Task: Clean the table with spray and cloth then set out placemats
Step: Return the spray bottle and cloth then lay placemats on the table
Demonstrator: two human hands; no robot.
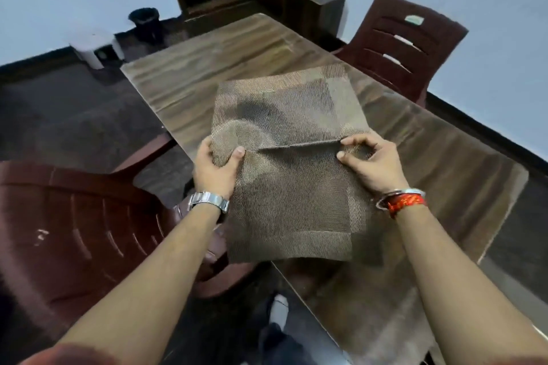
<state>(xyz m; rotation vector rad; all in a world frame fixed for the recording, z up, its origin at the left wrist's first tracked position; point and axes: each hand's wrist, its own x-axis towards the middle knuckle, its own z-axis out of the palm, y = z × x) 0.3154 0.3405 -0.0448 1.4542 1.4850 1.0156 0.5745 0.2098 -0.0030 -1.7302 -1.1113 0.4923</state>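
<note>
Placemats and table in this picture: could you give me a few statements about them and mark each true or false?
1. Both the left hand and the right hand have a grip on the woven placemats. True.
2. A spray bottle stands on the table. False: no bottle shows on it.
3. A wristwatch sits on the left wrist. True.
4. The chairs are white. False: the near chair and the far chair are dark red; only the stool on the floor is white.
</note>
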